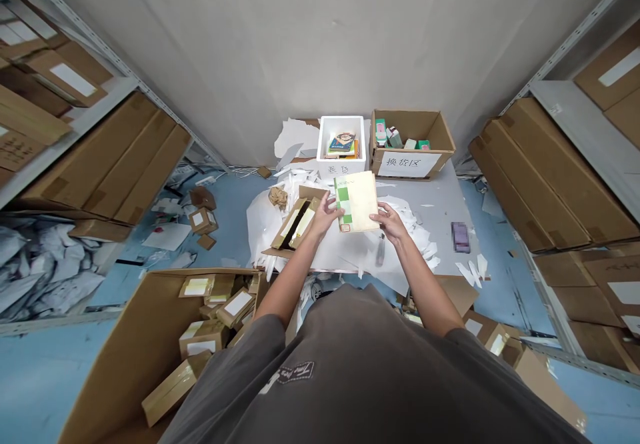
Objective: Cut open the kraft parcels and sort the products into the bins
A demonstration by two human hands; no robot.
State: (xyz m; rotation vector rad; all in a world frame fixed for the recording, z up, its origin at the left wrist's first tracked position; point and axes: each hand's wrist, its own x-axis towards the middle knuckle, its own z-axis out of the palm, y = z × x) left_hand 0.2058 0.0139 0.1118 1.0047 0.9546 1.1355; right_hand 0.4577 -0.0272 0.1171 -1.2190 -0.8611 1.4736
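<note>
Between both hands, above the table's middle, I hold up a cream book (pixel 364 199) with a green-and-white checked strip down its left side. My left hand (pixel 327 216) grips its left edge, thumb on the front. On the lower right edge, my right hand (pixel 389 223) pinches it. An opened cardboard box (pixel 296 223) with its flaps up lies just left of my left hand. Beyond the book stands a white bin (pixel 341 124) with several books (pixel 343 143) inside. A dark slim tool (pixel 381 251), perhaps a cutter, rests on the table below my right hand.
At the back right stands a labelled cardboard carton (pixel 447 139) with small boxes inside. Torn white paper (pixel 407 221) covers much of the grey table (pixel 440 194). A pixelated purple item (pixel 461 237) lies at right. A large carton (pixel 115 337) of parcels stands lower left; loaded shelves flank both sides.
</note>
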